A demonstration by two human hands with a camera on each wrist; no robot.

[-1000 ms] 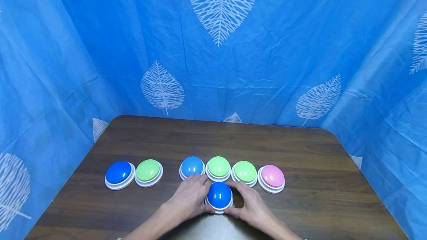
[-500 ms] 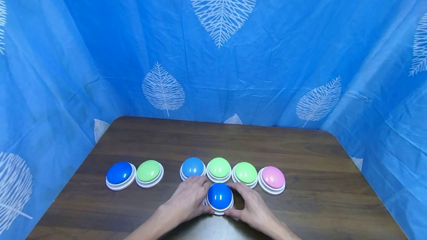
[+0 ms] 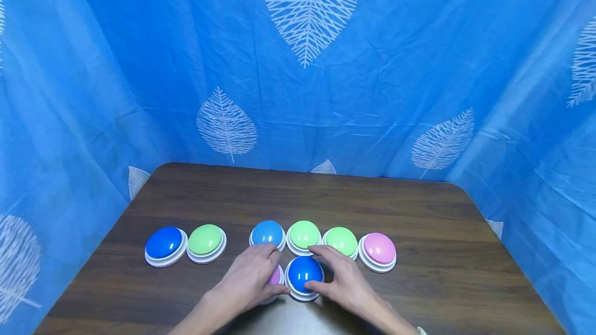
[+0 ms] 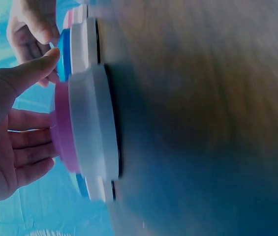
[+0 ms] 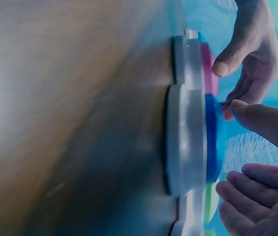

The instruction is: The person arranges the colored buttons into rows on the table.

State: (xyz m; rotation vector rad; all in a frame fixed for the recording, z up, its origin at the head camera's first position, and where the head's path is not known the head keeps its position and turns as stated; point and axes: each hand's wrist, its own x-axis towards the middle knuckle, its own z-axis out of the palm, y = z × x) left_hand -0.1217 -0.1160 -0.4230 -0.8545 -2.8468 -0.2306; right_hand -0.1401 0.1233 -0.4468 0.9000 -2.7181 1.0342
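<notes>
The left hand (image 3: 247,277), fingers loosely extended, hovers about a pink-domed button (image 3: 276,276), while the right hand (image 3: 348,284), fingers spread and gripping nothing, frames the adjacent dark-blue-domed button (image 3: 304,271) on the worktop (image 3: 428,231).

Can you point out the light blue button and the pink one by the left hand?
Light blue button (image 3: 267,232): head view, on its dome.
Pink button (image 4: 65,129): left wrist view, on its dome's side.

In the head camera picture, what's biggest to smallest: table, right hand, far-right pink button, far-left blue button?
Table
Right hand
Far-right pink button and far-left blue button: too alike to rank
</notes>
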